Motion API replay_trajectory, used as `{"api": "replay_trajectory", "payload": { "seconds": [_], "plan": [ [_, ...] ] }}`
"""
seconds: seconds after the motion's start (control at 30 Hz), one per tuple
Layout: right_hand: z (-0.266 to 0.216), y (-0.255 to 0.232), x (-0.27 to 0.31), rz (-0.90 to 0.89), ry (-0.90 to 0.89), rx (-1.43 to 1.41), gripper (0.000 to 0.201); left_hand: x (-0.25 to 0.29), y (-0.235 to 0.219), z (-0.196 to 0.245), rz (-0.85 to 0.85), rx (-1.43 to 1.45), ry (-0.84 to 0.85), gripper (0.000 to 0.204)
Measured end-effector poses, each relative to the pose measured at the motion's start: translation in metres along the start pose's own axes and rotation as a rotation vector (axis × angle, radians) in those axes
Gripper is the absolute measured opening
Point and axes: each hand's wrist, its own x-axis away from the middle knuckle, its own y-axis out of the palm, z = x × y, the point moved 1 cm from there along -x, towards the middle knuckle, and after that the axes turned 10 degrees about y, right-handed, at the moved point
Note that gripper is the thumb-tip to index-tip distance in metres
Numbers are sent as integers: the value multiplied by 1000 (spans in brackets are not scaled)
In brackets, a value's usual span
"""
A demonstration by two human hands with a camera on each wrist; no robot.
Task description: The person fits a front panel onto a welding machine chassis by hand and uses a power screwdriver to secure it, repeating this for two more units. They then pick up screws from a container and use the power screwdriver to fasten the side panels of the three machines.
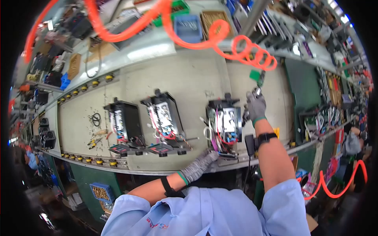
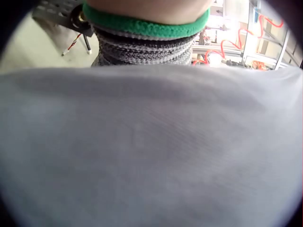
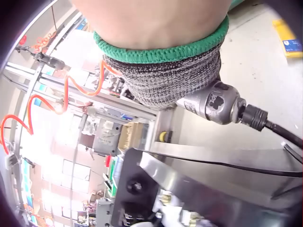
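Note:
In the head view, the gloved right hand (image 1: 256, 105) grips a tool beside the rightmost black unit (image 1: 229, 120). The right wrist view shows the tool's silver body (image 3: 220, 104), with a black cable at its end; the fingers are hidden there. At the front edge of that unit, the gloved left hand (image 1: 202, 165) is by the dark panel (image 1: 226, 155) and the loose wires; its finger pose is unclear. Grey cloth (image 2: 151, 142) fills most of the left wrist view and hides this hand.
Two more black units (image 1: 128, 120) (image 1: 165, 114) stand to the left on the bench (image 1: 185, 78). Pliers (image 1: 93, 142) and a black cable coil (image 1: 95, 119) lie farther left. An orange coiled hose (image 1: 212, 41) hangs across the top, with parts bins (image 1: 188, 28) behind it.

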Motion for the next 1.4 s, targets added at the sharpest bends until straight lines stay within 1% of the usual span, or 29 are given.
{"api": "replay_trajectory", "payload": {
  "seconds": [0.07,0.13,0.17,0.2,0.23,0.27,0.3,0.4,0.5,0.53,0.57,0.63,0.67,0.73,0.77,0.8,0.83,0.9,0.93,0.97,1.0,1.03,1.1,1.17,1.23,1.27,1.3,1.33,1.4],
  "plan": [
    [-25,-10,5,23,-108,24,49,3,3,16,51,-239,-106,80],
    [-67,-19,19,-115,-195,-14,36,17,4,28,77,-345,73,99],
    [-114,-22,60,-194,-164,31,31,33,3,42,62,-347,-12,105],
    [-143,-21,85,-216,-210,25,29,50,3,55,14,-247,7,96],
    [-159,-22,93,-344,-269,31,30,62,-10,57,-32,-176,85,81],
    [-186,-22,121,-382,-316,166,30,62,-34,48,-52,-182,35,69],
    [-207,-17,151,-479,-384,135,29,83,-38,67,-51,-217,39,59],
    [-262,14,245,-587,-520,207,30,131,-69,103,-159,-223,213,53],
    [-312,58,326,-657,-667,519,37,173,-105,126,-131,-342,326,56],
    [-327,82,346,-623,-832,618,41,189,-121,125,-70,-342,369,53],
    [-340,110,367,-636,-856,630,41,206,-138,127,-7,-341,408,50],
    [-367,165,412,-720,-943,593,44,244,-170,129,35,-325,484,49],
    [-377,199,419,-756,-856,553,45,262,-188,125,87,-270,546,49],
    [-404,276,431,-963,-920,257,36,301,-221,125,136,-211,624,49],
    [-428,301,459,-909,-875,259,35,322,-236,122,261,-203,616,48],
    [-450,341,452,-941,-988,228,37,342,-249,118,386,-190,601,47],
    [-470,371,470,-879,-985,184,37,362,-258,115,388,-180,609,47],
    [-517,450,455,-872,-1131,50,43,401,-276,105,625,-55,648,45],
    [-535,480,461,-727,-1109,0,40,416,-283,98,631,-42,646,45],
    [-550,493,480,-627,-1153,18,36,430,-289,87,729,22,657,45],
    [-565,517,477,-468,-1232,15,37,441,-297,76,830,84,664,44],
    [-585,548,457,-320,-1304,41,39,450,-303,64,843,97,650,44],
    [-595,577,457,-103,-1281,124,45,468,-310,38,904,245,726,45],
    [-581,579,479,-302,-1214,229,55,474,-313,15,960,345,707,45],
    [-574,613,456,30,-1237,292,60,477,-306,12,978,373,700,46],
    [-555,612,468,240,-1333,283,61,478,-302,17,964,355,692,46],
    [-544,601,485,198,-1251,457,59,478,-297,24,953,347,661,46],
    [-537,603,483,203,-1283,416,56,476,-292,34,941,275,639,47],
    [-531,590,489,72,-1320,456,54,467,-288,48,888,200,627,50]
  ]
}}
